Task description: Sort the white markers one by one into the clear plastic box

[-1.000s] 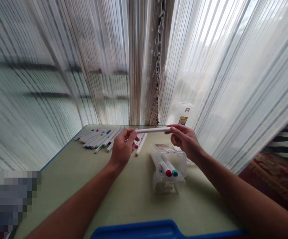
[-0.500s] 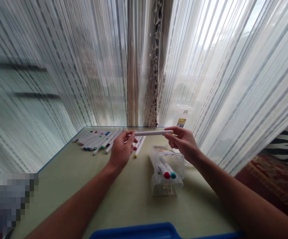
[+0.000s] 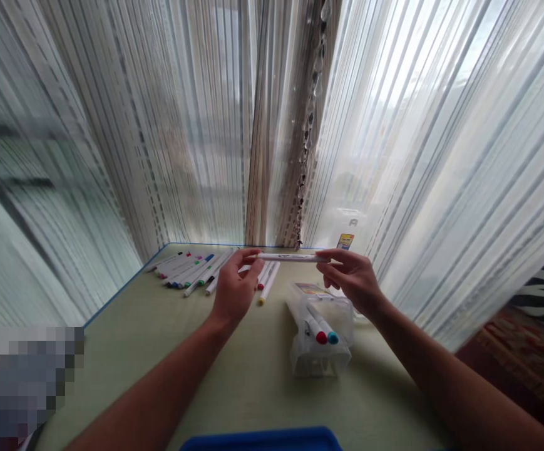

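Sheer striped curtains (image 3: pixel 441 125) were hung across the whole back and both sides, with a bead chain (image 3: pixel 307 156) dangled down the middle. A pale green table (image 3: pixel 159 338) was pushed right up against the fabric. Both forearms were stretched out over it, and the hands were raised a bit off the surface. The left hand (image 3: pixel 234 291) was curled, thumb and fingertips pinched on one end of a white marker (image 3: pixel 288 257). The right hand (image 3: pixel 354 280) was pinched on the other end, so the marker was held level between them, clear of the table. A clear plastic case (image 3: pixel 342 316) was laid just below the right hand, with two capped markers (image 3: pixel 321 329), red and teal, tucked inside. A row of loose markers (image 3: pixel 191 269) was spread near the far left corner.
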A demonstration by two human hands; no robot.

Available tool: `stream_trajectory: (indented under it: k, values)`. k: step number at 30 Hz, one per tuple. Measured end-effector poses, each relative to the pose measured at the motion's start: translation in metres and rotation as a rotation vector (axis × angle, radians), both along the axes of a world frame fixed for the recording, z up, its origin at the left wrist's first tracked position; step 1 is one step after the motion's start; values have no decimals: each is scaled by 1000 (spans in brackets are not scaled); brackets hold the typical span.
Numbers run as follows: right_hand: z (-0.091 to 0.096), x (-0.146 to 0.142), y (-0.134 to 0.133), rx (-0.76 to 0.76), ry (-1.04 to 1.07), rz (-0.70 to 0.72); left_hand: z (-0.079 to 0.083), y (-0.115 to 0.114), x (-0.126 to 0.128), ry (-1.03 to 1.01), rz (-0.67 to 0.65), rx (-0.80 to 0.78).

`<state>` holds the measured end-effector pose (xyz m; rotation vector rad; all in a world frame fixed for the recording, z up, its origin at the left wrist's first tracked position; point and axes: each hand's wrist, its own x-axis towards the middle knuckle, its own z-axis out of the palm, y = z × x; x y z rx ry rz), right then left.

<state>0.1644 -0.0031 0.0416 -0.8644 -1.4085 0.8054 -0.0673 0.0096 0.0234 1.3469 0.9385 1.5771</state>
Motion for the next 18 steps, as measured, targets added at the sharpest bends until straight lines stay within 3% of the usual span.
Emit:
stream_trajectory:
  k: [12, 18]
  values:
    - [0, 0, 0, -15, -41, -28, -1, 1, 0, 7, -3, -4]
    - [8, 2, -1, 30, -23, -110, 2, -4, -2, 124, 4, 27]
